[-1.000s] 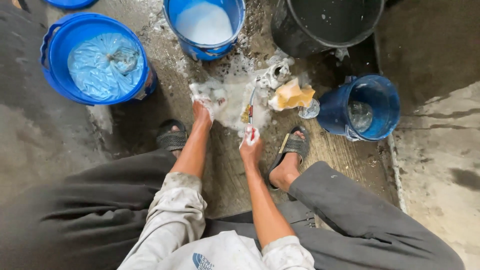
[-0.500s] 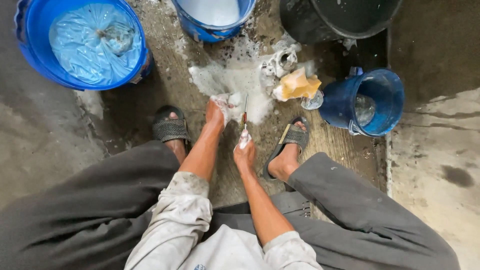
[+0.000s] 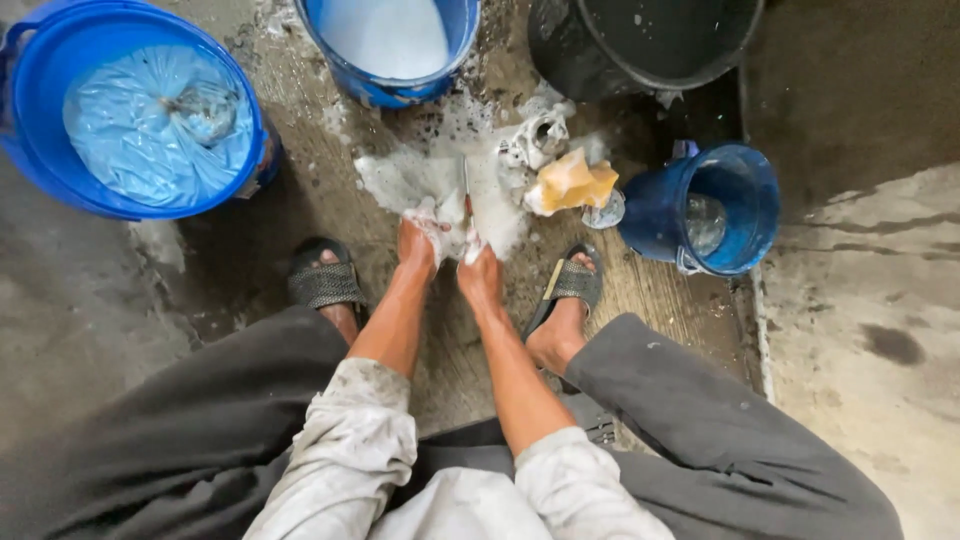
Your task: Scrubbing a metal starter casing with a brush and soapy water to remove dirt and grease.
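I squat over a wet floor. My left hand (image 3: 418,243) grips a soapy white cloth (image 3: 440,215) on a patch of foam (image 3: 470,185). My right hand (image 3: 480,272) is closed on a small thin-handled tool (image 3: 463,200), a knife or brush by its shape, whose far end lies in the suds. The two hands are close together, between my sandalled feet. A yellow sponge (image 3: 572,182) lies just right of the foam, beside a crumpled white rag (image 3: 535,135).
A large blue tub (image 3: 40,185) with a blue plastic bag inside stands at the left. A blue bucket of white liquid (image 3: 390,45) and a black bucket (image 3: 640,50) stand ahead. A small blue jug (image 3: 715,205) with water is at the right.
Both hands have drawn back toward me and closer together, the left bringing the soapy cloth with it. The view has shifted a little, so the tubs sit higher in frame.
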